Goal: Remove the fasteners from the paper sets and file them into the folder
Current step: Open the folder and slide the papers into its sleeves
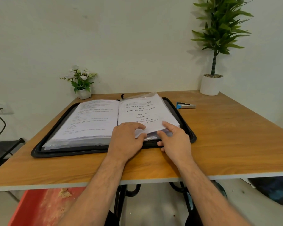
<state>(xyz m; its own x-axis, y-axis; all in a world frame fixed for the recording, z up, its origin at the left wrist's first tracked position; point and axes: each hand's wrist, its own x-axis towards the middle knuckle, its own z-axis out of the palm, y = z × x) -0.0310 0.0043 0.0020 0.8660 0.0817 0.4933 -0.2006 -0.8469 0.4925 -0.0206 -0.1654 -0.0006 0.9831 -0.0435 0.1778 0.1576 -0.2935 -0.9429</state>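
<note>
Black zip folder (39,152) lies open on the table (227,136), left page text too blurred to read. The paper set (147,115) lies on its right half, near corner hidden under the hands. Left hand (127,141) presses flat on it; right hand (175,141) pinches the lower edge. Stapler (185,105) lies well apart, far right.

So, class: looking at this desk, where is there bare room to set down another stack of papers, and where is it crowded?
Free: the wide strip of table right of the folder, between the stapler remover and the near edge; also the near-left corner. Crowded: the centre, where the open folder lies with the left hand and right hand on the paper set.
</note>
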